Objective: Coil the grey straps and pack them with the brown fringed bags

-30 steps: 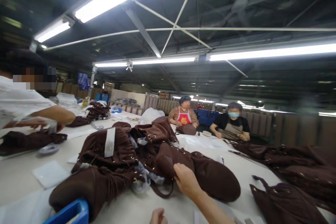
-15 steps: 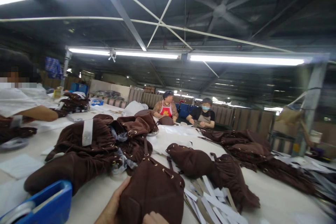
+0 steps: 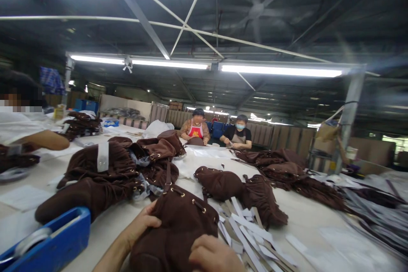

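Observation:
A dark brown drawstring bag (image 3: 178,225) with gold eyelets stands in front of me at the bottom of the head view. My left hand (image 3: 146,220) grips its upper left edge, thumb across the front. Against the lower right of the bag's front lies my right hand (image 3: 212,253), its fingers curled onto the material; the fingertips are partly hidden. Just right of the bag is a loose heap of white and grey strips (image 3: 251,233). A blue tape dispenser (image 3: 63,238) sits at the lower left.
Fringed brown bags (image 3: 105,161) are piled on the left of the white table (image 3: 306,216). More brown bags (image 3: 219,182) lie beyond the strips, and others at the right. Two co-workers (image 3: 194,129) sit at the far end; another person (image 3: 19,93) is at the left edge.
The view has swung slightly right. My left thumb now lies over the bag's front, and my right hand has come up and rightward on it. The bag tilts a little differently.

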`<state>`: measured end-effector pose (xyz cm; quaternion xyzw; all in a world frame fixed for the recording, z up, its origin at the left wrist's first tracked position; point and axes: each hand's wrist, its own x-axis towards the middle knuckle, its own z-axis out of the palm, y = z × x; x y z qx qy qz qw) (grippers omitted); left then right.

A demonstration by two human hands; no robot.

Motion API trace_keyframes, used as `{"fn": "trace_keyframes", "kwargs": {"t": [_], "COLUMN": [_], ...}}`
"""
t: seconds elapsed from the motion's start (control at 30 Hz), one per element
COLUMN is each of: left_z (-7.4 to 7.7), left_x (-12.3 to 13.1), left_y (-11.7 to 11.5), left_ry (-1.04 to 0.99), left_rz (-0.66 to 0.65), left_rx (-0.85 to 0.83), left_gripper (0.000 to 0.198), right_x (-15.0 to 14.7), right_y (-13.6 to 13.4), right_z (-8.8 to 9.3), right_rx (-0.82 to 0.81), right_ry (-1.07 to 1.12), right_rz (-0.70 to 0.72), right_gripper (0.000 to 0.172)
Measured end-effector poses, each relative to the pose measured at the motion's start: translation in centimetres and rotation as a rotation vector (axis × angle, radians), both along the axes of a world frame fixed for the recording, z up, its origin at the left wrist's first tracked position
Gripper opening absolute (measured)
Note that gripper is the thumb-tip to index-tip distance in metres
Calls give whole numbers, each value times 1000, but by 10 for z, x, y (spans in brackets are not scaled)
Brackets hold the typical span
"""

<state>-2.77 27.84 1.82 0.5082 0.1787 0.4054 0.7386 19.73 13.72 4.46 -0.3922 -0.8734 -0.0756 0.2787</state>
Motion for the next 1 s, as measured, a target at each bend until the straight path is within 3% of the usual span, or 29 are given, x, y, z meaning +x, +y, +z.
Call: {"fn": "trace_keyframes", "kwargs": {"t": [0.13, 0.2, 0.3, 0.37, 0.53, 0.63, 0.73, 0.83, 0.93, 1.0], "left_z": [32, 46, 64, 74, 90, 89, 84, 83, 87, 85], "left_x": [10, 15, 23, 28, 36, 38, 39, 39, 34, 28], "left_y": [-18, -27, -41, -52, -72, -69, -64, -67, -69, -62], "left_ry": [253, 414, 588, 601, 530, 560, 571, 569, 509, 461], "left_rz": [-12, 60, 220, 224, 185, 255, 368, 599, 839, 904], "left_rx": [237, 458, 751, 885, 1125, 1173, 1265, 1473, 1682, 1717], "left_gripper": [67, 64, 60, 52, 36, 31, 27, 28, 28, 28], "right_x": [39, 49, 49, 43, 29, 25, 20, 13, 4, -4], "right_y": [-15, -8, 16, 31, 44, 46, 49, 46, 35, 25], "right_z": [62, 77, 84, 86, 103, 112, 123, 148, 179, 190], "right_rx": [-147, -195, -263, -323, -633, -700, -691, -622, -423, -243], "right_ry": [325, 388, 445, 488, 575, 512, 461, 293, 34, -135], "right_rz": [-224, -318, -359, -302, 25, 59, 51, 121, 109, 69], "right_gripper": [25, 29, 31, 34, 51, 47, 40, 41, 53, 52]}}
